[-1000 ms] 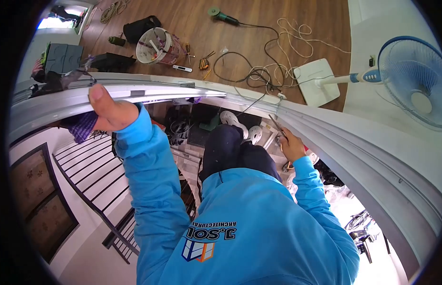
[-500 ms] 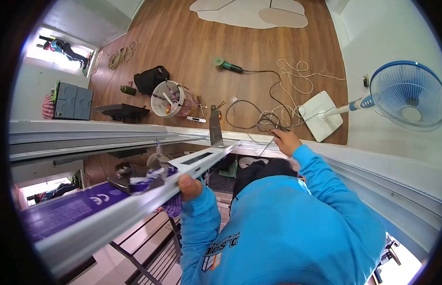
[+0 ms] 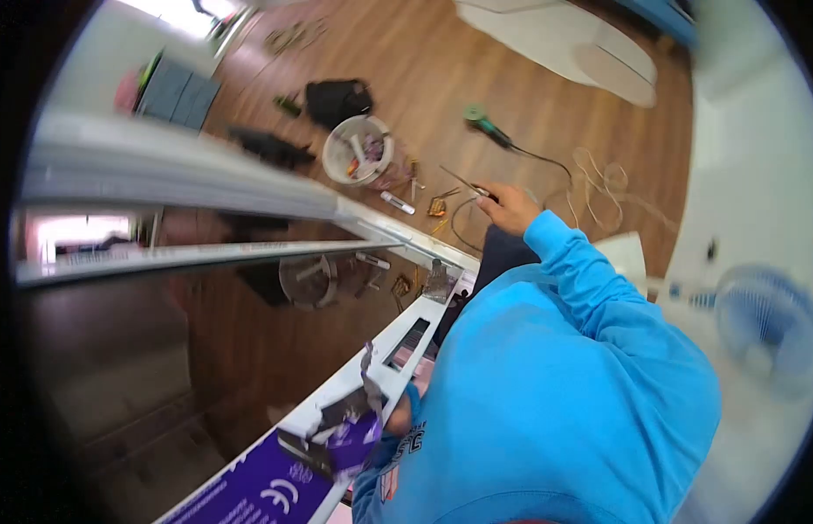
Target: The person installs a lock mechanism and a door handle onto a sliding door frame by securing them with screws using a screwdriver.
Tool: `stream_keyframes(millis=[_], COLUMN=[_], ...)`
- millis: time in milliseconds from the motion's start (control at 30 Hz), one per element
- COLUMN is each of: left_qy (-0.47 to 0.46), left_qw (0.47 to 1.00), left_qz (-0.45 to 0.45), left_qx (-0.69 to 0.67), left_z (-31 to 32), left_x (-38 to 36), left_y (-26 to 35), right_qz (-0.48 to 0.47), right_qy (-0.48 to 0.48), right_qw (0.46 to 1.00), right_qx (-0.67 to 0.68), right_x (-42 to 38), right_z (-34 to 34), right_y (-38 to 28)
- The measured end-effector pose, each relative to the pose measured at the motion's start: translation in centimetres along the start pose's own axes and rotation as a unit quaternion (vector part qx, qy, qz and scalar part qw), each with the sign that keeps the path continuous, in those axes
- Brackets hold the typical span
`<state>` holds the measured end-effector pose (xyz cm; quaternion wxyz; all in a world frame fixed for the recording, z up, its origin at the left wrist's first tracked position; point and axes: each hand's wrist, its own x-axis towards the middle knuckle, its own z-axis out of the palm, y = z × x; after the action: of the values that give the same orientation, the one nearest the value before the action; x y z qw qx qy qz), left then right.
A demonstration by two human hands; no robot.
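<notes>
My right hand (image 3: 509,208) is closed around a thin, pointed tool (image 3: 461,181) with a slim shaft, held out over the wooden floor. The fingers hide its handle. My left hand (image 3: 399,417) grips the inner edge of the white window frame (image 3: 332,397), its fingers partly hidden by the frame and sleeve. Purple protective film (image 3: 258,480) with a CE mark covers the frame's near part, and a loose torn strip (image 3: 358,428) of it hangs beside my left hand. A grey metal piece (image 3: 437,281) stands at the frame's far end.
A white bucket (image 3: 328,150) of odds and ends stands beyond the sill, near a black bag (image 3: 338,103). A green angle grinder (image 3: 487,127) lies on the floor, its cable running right. A blurred fan (image 3: 764,319) stands at right.
My right hand has left the cables by the fan base and now holds the thin tool. My left hand is lower on the frame. The whole view has turned.
</notes>
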<state>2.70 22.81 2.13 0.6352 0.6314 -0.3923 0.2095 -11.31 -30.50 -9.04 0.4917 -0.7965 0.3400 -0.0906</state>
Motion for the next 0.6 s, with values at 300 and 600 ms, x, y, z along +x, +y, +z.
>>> stream_keyframes(millis=[300,600], left_qy=[0.427,0.443], left_qw=[0.752,0.703], left_qz=[-0.109,-0.28], left_qx=[0.49,0.481], left_z=[27.9,37.8], left_x=[-9.7,3.3], left_y=[4.9,7.6], right_qz=[-0.084,-0.102], right_qy=[-0.522,-0.751], right_qw=[0.845,0.651], right_qx=[0.079,0.048], right_x=[18.0,16.4], right_z=[-1.7,0.7], right_y=[-5.7,-13.9])
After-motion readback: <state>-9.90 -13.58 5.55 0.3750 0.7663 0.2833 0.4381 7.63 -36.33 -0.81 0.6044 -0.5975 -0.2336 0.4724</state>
